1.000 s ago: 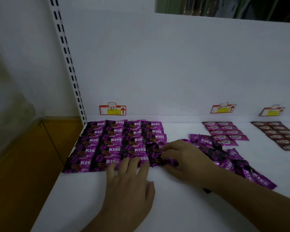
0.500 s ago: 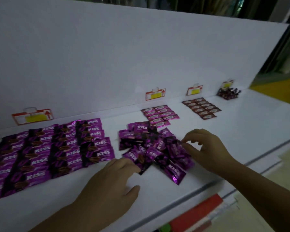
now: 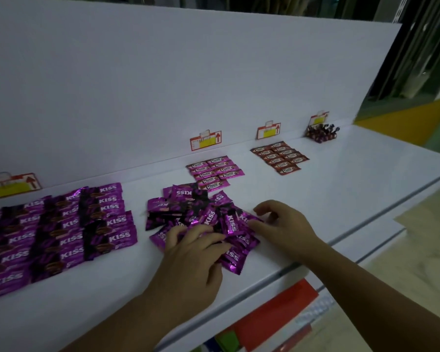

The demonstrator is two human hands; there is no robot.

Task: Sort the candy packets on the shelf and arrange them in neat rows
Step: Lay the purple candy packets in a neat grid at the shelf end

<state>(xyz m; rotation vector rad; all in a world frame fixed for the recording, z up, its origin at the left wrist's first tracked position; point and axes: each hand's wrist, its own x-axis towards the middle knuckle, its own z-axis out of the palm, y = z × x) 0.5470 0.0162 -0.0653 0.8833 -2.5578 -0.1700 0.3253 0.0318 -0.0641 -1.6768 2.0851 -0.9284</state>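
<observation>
L: KISS rows [image 3: 61, 232] on shelf [image 3: 353, 199], I note.
Ctr: loose pile [image 3: 201, 212], R of rows.
Behind pile: Choco packets [image 3: 215, 171].

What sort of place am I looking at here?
Most likely a shop aisle, or a mock-up of one: a long white display shelf with red-and-yellow price tags along its back panel, and purple KISS candy packets laid in rows by kind.

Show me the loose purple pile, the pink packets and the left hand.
loose purple pile [image 3: 210, 217]: head view, a middle packet.
pink packets [image 3: 215, 171]: head view, middle packet.
left hand [image 3: 191, 265]: head view, its back.
</observation>
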